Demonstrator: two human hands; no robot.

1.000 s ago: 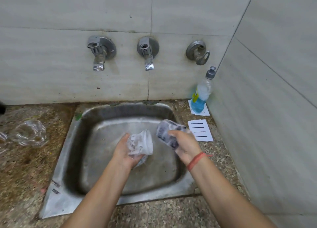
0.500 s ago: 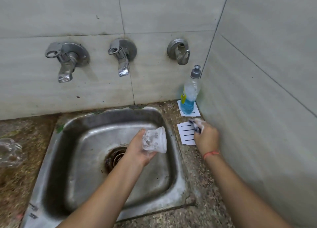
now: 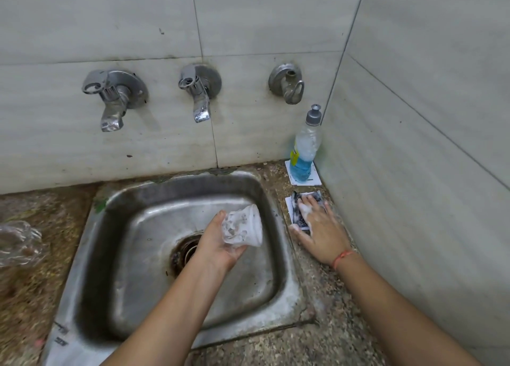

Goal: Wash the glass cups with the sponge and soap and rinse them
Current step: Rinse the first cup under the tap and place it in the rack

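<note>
My left hand point(image 3: 218, 244) grips a soapy glass cup point(image 3: 244, 227) over the steel sink point(image 3: 116, 200), tilted with its mouth toward the upper right. My right hand point(image 3: 321, 227), foamy, lies flat with straight fingers on the dark sponge point(image 3: 299, 210), which sits on a white card on the counter right of the sink. The soap bottle point(image 3: 303, 156), with blue liquid and a grey cap, stands in the back right corner. Another glass cup point(image 3: 19, 244) lies on the counter at the far left.
Three wall taps sit above the sink: left tap point(image 3: 113, 101), middle tap point(image 3: 198, 92), right tap point(image 3: 288, 85). None runs water. The drain point(image 3: 185, 252) is in the sink's middle. A tiled wall closes the right side.
My right hand carried the sponge from over the sink to the white card on the right counter and now lies flat on it. The left hand kept the cup over the sink.
</note>
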